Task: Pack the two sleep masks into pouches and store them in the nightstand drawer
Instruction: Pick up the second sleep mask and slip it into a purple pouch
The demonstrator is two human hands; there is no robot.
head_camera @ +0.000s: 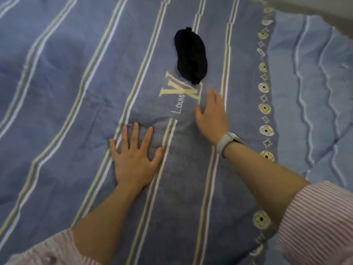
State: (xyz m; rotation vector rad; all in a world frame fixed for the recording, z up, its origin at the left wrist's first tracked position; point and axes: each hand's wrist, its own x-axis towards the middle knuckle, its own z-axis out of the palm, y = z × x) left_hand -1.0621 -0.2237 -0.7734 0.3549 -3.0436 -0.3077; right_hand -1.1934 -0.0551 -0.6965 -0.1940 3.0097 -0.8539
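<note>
One dark navy sleep mask (190,55) lies flat on the blue striped bedspread (76,92), toward the top middle of the view. My right hand (212,113), blurred and with a pale watch on the wrist, hovers open a short way below the mask without touching it. My left hand (134,157) presses flat on the bedspread, fingers spread, holding nothing. No second mask, pouch or nightstand is in sight.
The bedspread has yellow and white stripes and a column of flower motifs (264,109) at the right. Lighter blue rippled fabric (315,92) lies beyond that border. A pale surface (324,12) shows at the top right corner.
</note>
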